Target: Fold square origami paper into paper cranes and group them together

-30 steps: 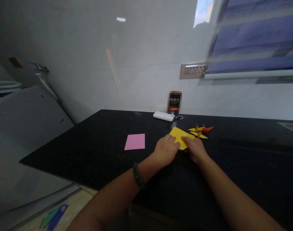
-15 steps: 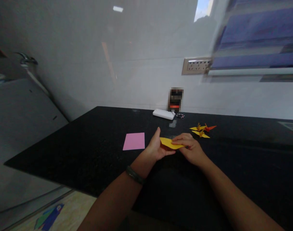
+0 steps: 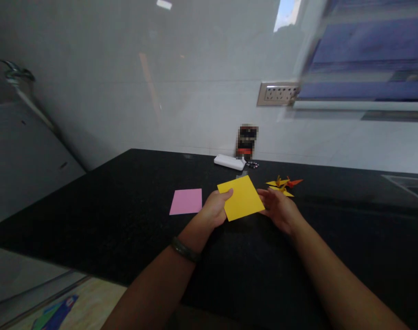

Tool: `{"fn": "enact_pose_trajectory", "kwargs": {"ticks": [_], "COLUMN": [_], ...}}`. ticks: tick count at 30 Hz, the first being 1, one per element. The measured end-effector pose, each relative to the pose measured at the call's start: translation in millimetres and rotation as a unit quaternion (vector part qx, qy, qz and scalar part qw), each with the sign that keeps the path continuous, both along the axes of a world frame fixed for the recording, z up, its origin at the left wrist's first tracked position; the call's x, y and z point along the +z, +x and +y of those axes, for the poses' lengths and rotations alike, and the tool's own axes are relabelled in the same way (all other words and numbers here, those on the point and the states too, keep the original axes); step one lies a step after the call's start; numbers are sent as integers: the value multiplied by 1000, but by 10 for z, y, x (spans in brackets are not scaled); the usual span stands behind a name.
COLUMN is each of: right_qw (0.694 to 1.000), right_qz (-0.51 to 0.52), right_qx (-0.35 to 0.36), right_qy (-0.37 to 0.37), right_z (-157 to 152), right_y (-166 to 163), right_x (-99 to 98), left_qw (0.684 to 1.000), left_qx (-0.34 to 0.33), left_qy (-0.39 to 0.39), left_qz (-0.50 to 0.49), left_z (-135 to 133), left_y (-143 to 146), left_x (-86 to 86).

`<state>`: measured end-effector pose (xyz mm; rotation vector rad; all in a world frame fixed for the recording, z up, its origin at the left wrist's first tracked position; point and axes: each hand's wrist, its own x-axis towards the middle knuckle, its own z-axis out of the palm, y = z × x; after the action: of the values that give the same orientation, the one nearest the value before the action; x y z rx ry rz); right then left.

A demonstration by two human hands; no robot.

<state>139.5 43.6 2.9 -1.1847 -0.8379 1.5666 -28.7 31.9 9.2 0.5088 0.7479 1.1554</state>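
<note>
A square sheet of yellow origami paper (image 3: 242,199) is held above the counter, its face tilted toward me. My left hand (image 3: 215,207) pinches its left edge, thumb on top and fingers behind. At the sheet's right edge is my right hand (image 3: 279,208), fingers loosely curved and apart, the tips partly behind the paper. Whether those tips touch the sheet I cannot tell. To the left of my left hand lies a flat pink paper square (image 3: 186,201). Several folded paper cranes, yellow ones (image 3: 280,189) and an orange one (image 3: 294,183), stand beyond my right hand.
On the dark counter (image 3: 102,220), near the wall, lies a white oblong case (image 3: 229,162) with a beaded strap (image 3: 252,164). A blurred-out dark object (image 3: 246,141) leans behind it. The wall carries a socket panel (image 3: 277,94). A faucet (image 3: 18,73) is at far left.
The yellow paper has turned from nearly edge-on to facing me. My right hand has come off its upper surface to the right edge, while my left thumb now presses on the sheet.
</note>
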Motion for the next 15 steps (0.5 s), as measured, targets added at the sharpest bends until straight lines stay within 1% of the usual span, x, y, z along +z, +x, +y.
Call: {"fn": "enact_pose_trajectory", "kwargs": {"ticks": [1,2,4,6,8,11,13,14,15], "right_qw": [999,997,994,994,994,987,969,952,928], "right_qz": [8,10,-15,-51,-66,-119,-202,-256,-317], "right_qx": [40,75,104,82,40,32,33,21,1], "right_qy": [-21,-18,23,53,79,104,142,167,193], "right_z": [-14,-32,-65,-82,-81,-47,-16,-4,2], "right_y": [3,2,-9,-23,-37,-51,-58,-59,-60], "right_x": [13,19,13,-13,-48,-106,-133,-134,-123], "left_qw": [1000,999,996,994,992,990,989,989,989], "left_qx": [-17,-40,-72,-70,-68,-50,-32,-25,-17], "left_qy": [8,17,37,49,53,34,13,5,-1], "left_qz": [6,15,41,74,97,125,140,145,146], "left_z": [-10,-22,-45,-62,-71,-66,-52,-42,-32], "left_y": [-6,-8,-2,13,27,36,34,31,28], "left_x": [-1,-3,-10,-21,-34,-48,-55,-57,-60]}}
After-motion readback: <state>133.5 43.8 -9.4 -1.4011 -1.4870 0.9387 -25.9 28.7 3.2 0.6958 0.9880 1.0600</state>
